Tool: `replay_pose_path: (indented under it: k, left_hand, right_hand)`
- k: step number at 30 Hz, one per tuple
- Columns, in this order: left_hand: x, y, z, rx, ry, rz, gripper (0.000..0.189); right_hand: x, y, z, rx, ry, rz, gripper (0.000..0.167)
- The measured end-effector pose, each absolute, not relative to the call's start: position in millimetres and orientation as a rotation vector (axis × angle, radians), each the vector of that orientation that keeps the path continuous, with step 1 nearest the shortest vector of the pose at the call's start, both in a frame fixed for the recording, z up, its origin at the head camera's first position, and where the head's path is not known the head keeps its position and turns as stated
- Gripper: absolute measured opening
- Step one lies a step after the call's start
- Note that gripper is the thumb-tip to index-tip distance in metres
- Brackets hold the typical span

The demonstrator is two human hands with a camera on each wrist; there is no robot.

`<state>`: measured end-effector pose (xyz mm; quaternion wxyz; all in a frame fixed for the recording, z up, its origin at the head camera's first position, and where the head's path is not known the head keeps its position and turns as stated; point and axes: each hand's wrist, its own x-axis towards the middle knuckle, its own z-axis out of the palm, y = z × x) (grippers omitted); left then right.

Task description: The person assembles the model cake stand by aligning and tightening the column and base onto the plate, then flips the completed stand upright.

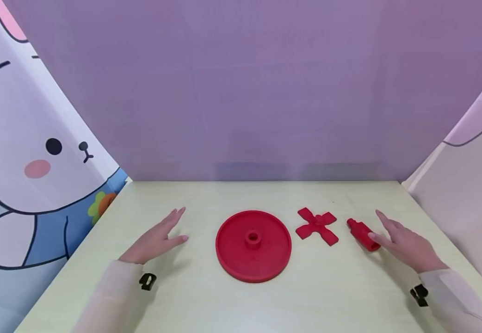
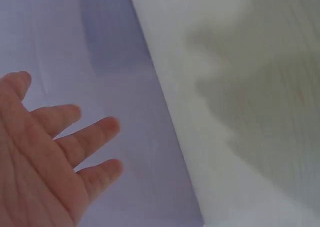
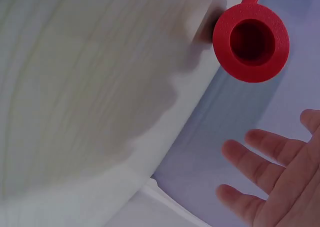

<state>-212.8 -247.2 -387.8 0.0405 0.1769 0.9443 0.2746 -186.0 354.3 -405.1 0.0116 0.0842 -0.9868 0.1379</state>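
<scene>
My left hand hovers over the left side of the table with its fingers extended and nothing in it. To its right lies a round red disc with a raised rim and a short hollow hub at its centre. Beyond the disc is a flat red four-armed cross piece. A red hollow cylinder with a narrower notched end lies on its side. Next to it my right hand is held with fingers spread, gripping nothing. The right wrist view shows the cylinder's open round end apart from the fingers.
The pale wooden table ends at a purple cloth backdrop. A cloth with a cartoon rabbit hangs at the left, and a pale cloth borders the right side. Each wrist wears a black clip.
</scene>
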Motion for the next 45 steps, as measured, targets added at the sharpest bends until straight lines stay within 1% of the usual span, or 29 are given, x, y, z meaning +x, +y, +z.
replay_pose_path:
  k: [4, 14, 20, 22, 28, 35, 37, 43, 45]
  left_hand:
    - [-219, -236, -391, 0.527, 2.773, 1.018, 0.083]
    - [-233, -218, -393, 0.506, 2.581, 1.192, 0.077]
    - [-241, -213, -394, 0.363, 2.402, 1.289, 0.074]
    - [-242, -211, -394, 0.307, 2.361, 1.298, 0.074]
    - [-247, -204, -398, 0.248, 2.298, 1.258, 0.073]
    - [-252, -192, -402, 0.23, 2.282, 1.193, 0.069]
    - [-254, -188, -403, 0.225, 2.282, 1.176, 0.071]
    - [-258, -177, -408, 0.198, 2.277, 1.154, 0.085]
    - [-258, -173, -408, 0.191, 2.27, 1.157, 0.087]
  right_hand:
    - [-187, 352, -405, 0.241, -3.096, 0.47, 0.081]
    - [-194, 343, -410, 0.124, -3.121, 0.611, 0.084]
    - [-192, 336, -413, 0.066, -3.12, 0.672, 0.08]
    - [-191, 335, -414, 0.052, -3.121, 0.686, 0.078]
    - [-190, 332, -415, 0.028, -3.1, 0.786, 0.076]
    - [-194, 333, -416, -0.011, -3.11, 0.878, 0.079]
    - [-194, 333, -416, -0.016, -3.107, 0.886, 0.078]
    - [-193, 333, -414, -0.043, -3.111, 0.93, 0.072]
    - [-193, 333, -414, -0.068, -3.114, 0.948, 0.071]
